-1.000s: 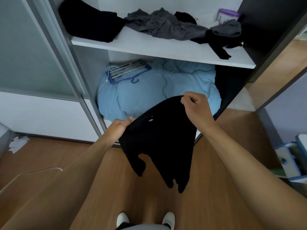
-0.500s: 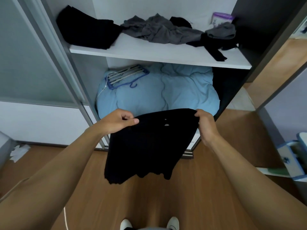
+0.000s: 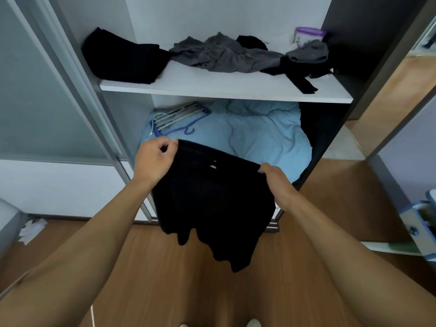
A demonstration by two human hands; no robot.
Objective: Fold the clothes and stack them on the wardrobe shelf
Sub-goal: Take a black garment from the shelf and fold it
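One black garment point(image 3: 212, 204) hangs in front of the wardrobe point(image 3: 125, 119), its top edge stretched between two hands; a small white logo point(image 3: 213, 166) near that edge is too small to read. The left hand point(image 3: 155, 159) pinches the far-left corner, the right hand point(image 3: 276, 182) grips the near-right corner. Beyond, the white shelf point(image 3: 224, 87) carries one folded black pile point(image 3: 122, 57) at left, crumpled grey clothes point(image 3: 224, 55) mid-shelf, one loose black piece point(image 3: 299, 72) and a purple-lidded tub point(image 3: 306, 36) at right
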